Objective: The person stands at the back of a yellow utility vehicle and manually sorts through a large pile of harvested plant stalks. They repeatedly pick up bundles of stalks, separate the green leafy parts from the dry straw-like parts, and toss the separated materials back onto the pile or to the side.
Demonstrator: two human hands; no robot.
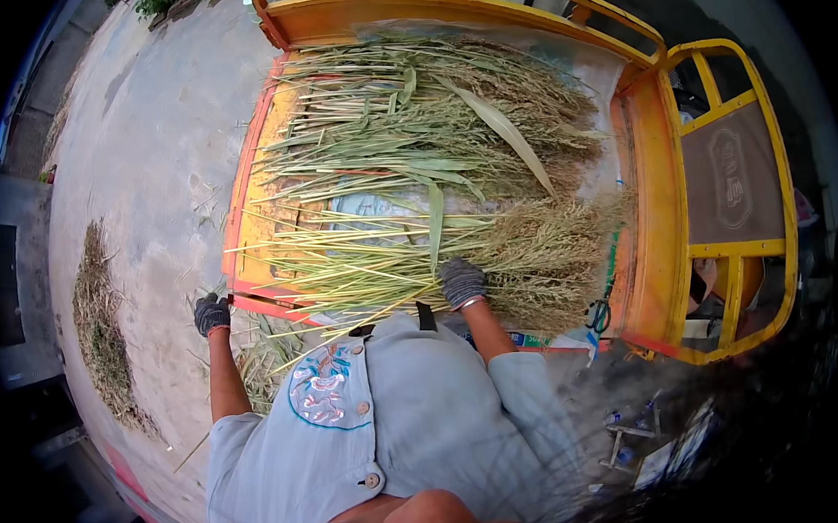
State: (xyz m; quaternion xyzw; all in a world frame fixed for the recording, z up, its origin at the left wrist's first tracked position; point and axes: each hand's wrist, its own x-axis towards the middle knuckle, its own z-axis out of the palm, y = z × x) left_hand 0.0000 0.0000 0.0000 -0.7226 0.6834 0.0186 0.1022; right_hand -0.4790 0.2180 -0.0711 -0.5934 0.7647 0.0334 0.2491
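Observation:
My right hand (462,282), in a dark grey knit glove, is closed on a bundle of grain stalks (372,264) just below their seed heads. The bare yellow-green stems fan out to the left and the bushy heads (550,249) point right. A long green leaf (436,220) runs down to the fingers. My left hand (213,315), gloved alike, is off the cart's near left corner with fingers curled; anything inside it is hidden. Behind, a thick layer of similar stalks (368,138) covers the cart bed, crossed by a broad pale leaf (504,125).
The orange-yellow cart bed (242,244) has a railed far side (430,5) and a yellow framed seat (736,172) on the right. Dry plant piles lie on the concrete at left (103,332), with leaf scraps (261,348) near my left arm. Scissors-like black loops (600,316) hang at right.

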